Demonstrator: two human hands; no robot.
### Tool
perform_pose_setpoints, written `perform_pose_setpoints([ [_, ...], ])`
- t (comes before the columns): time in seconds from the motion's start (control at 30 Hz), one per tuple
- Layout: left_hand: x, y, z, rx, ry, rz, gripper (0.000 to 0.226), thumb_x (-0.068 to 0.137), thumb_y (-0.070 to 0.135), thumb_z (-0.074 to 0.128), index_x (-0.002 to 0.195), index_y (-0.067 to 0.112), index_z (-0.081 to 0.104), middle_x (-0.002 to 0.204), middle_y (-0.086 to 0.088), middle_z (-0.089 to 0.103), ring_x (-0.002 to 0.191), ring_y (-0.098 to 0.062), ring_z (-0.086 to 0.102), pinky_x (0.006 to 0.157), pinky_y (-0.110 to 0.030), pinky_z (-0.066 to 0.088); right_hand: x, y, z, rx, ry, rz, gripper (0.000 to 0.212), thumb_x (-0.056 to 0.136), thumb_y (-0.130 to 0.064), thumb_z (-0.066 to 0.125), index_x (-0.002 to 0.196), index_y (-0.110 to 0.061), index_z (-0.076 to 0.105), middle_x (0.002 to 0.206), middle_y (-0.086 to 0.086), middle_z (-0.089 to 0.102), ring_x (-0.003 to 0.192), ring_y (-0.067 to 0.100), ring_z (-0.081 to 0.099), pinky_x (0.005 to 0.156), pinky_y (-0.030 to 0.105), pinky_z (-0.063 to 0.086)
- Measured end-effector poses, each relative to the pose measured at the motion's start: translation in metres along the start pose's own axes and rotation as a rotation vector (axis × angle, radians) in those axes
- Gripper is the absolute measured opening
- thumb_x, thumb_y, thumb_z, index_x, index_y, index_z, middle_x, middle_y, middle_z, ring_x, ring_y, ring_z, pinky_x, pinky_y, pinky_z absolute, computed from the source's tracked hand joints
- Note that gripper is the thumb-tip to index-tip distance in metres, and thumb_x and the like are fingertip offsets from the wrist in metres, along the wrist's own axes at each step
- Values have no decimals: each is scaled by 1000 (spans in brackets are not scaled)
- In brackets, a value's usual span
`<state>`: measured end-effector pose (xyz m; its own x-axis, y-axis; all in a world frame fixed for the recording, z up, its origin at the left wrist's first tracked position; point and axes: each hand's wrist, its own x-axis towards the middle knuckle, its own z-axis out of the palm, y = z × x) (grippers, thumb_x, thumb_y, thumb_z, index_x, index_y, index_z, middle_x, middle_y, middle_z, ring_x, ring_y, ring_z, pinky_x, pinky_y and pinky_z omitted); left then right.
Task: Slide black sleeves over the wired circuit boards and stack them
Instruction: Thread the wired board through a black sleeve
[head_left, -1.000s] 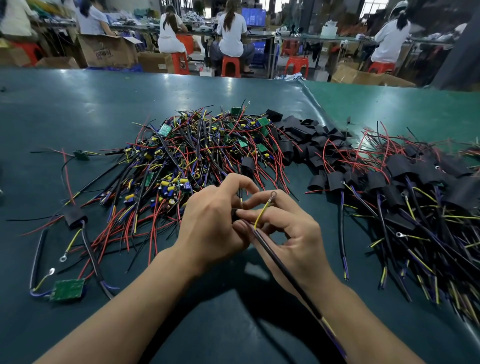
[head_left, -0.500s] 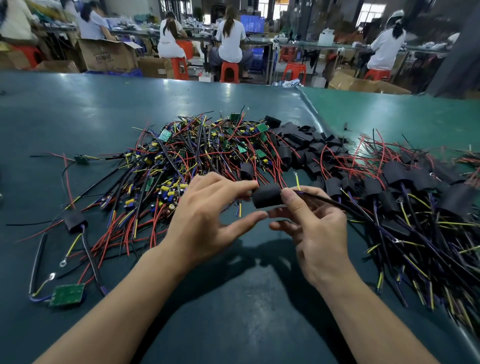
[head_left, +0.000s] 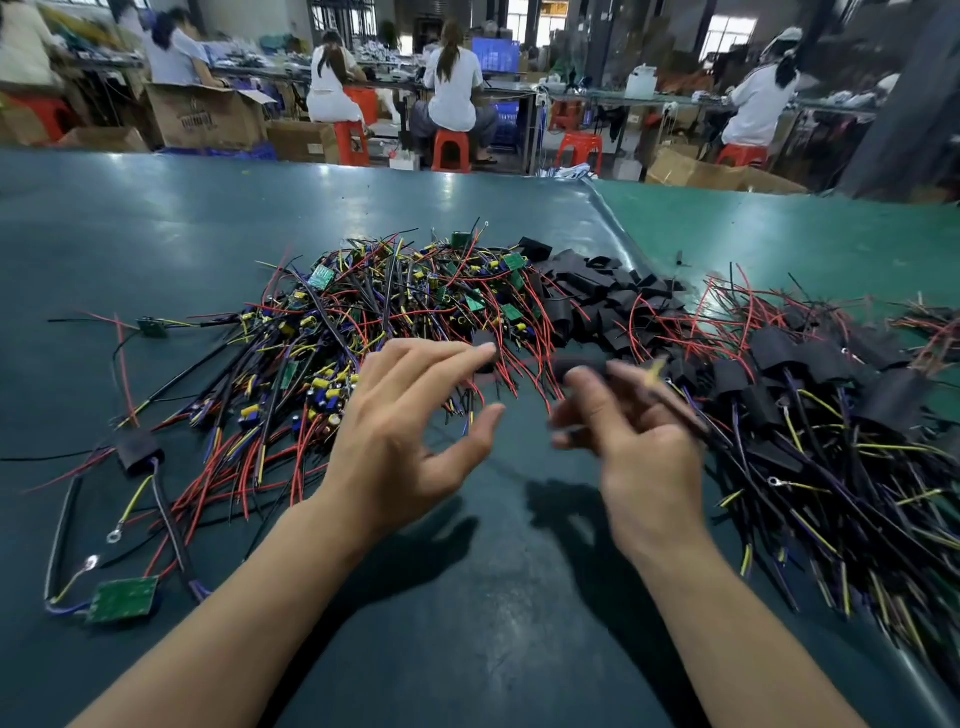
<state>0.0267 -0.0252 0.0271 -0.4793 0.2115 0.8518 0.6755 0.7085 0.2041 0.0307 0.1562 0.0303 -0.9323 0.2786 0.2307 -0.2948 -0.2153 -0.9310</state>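
Note:
A heap of bare wired circuit boards (head_left: 374, 322) with red, black and yellow leads lies left of centre. Loose black sleeves (head_left: 597, 291) are piled behind the middle. To the right spreads the stack of sleeved boards (head_left: 831, 395), wires pointing toward me. My right hand (head_left: 639, 441), blurred by motion, holds a sleeved board (head_left: 582, 369) between thumb and fingers, its wires trailing right over the stack. My left hand (head_left: 410, 431) hovers beside it with fingers spread and holds nothing.
A lone green board (head_left: 122, 597) and a sleeved one (head_left: 137, 449) lie at the left on the dark green table (head_left: 467, 649). A lighter green mat (head_left: 779, 234) covers the right side. People sit on red stools at benches beyond the far edge.
My left hand has let go of the sleeved board and opened. My right hand has carried it rightward toward the stack, the wires swinging from near me to the right.

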Motion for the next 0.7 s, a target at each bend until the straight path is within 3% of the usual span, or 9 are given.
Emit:
perform_pose_setpoints([
  [0.1,0,2,0,21,44,-34,32,85,17,70,114,3,69,105,-7,67,95,-29,61,84,-47,49,20,-12,-19,322,351,59,14,95,-10,62,102,3,61,92,11,74,70,18,73,59,21,56],
  [0.2,-1,1,1,60,11,-61,29,84,16,69,110,5,71,104,-5,68,95,-29,60,84,-47,48,26,-14,-32,522,455,221,19,98,-14,59,107,2,58,116,18,66,82,25,75,64,24,59],
  [0.33,-7,-9,3,236,-131,-252,33,83,28,68,111,11,71,110,-4,66,104,-28,56,92,-42,44,24,-4,-27,399,352,288,22,99,-11,55,116,2,58,105,17,71,74,25,74,55,25,57],
  [0.47,-11,-27,0,407,-377,-505,44,83,35,71,119,11,67,124,-9,57,117,-32,46,100,-44,39,19,6,-17,158,240,255,10,98,-9,55,98,-8,65,86,9,70,58,19,68,43,24,51],
  [0.7,-8,-41,-2,426,-255,-642,34,89,23,67,119,8,65,115,-13,61,112,-35,48,98,-42,38,10,16,-7,-191,40,88,16,97,-6,54,91,-13,67,67,-3,68,48,10,58,39,23,45],
])
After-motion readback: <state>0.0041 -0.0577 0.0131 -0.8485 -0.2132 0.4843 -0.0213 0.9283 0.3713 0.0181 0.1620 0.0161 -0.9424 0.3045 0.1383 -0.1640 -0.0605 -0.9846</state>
